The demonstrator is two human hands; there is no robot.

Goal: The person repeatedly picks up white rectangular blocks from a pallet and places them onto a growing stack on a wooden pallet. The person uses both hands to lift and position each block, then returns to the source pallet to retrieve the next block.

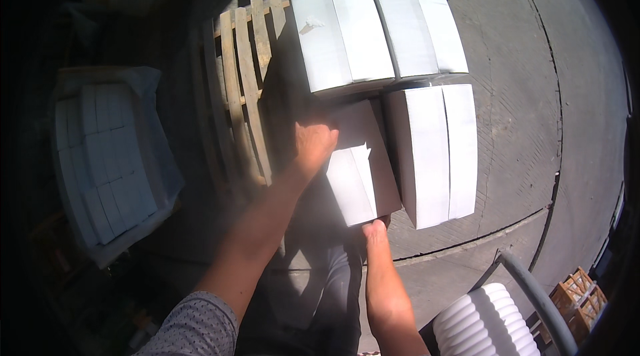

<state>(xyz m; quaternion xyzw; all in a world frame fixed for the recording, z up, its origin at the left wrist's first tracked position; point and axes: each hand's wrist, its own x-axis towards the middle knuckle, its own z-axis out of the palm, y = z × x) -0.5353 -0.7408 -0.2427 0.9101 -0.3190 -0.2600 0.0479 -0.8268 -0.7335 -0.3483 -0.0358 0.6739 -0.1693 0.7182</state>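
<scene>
the white box (363, 169) sits low between the two hands, its far end tucked under the shadowed edge of the stacked boxes (377, 19) and its right side just beside another tall white box (433, 153). the left hand (313, 143) lies across the box's upper left corner, fingers curled over the edge and gripping it; the right hand (375, 228) presses against the near lower corner, only its knuckles showing, so whether it is clenched around the edge i cannot tell. to the left of the box the wooden pallet (243, 83) shows bare slats, giving open room on that side. to the right, past the boxes, the concrete floor (533, 123) runs wide and sunlit, crossed by a curved seam. the box looks plain and white, with a centre flap seam and a torn strip near its middle, half in shade. a tray of white blocks (107, 156) lies well apart on the far left, and a ribbed white container (483, 323) sits near the right forearm.
</scene>
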